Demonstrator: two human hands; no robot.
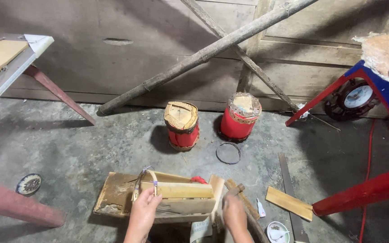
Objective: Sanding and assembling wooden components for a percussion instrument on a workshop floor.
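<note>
Left hand [144, 208] at 6 o'clock, grip pinching a bent bamboo strip [143, 180] against the near edge of a wooden block [176, 191]. Block rests on a low wooden stand [113, 195] on the concrete floor [68, 148]. Right hand [234, 211] just at 3 o'clock of the block, grip closed around a hammer handle [236, 191]. Two red drums [182, 125] stand at 12 o'clock, wire ring [228, 153] between.

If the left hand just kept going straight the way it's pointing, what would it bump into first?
The left hand points up and away, already touching the wooden box frame. Past that, the nearest thing in line looks like the left red drum, though depth is hard to judge.
</note>
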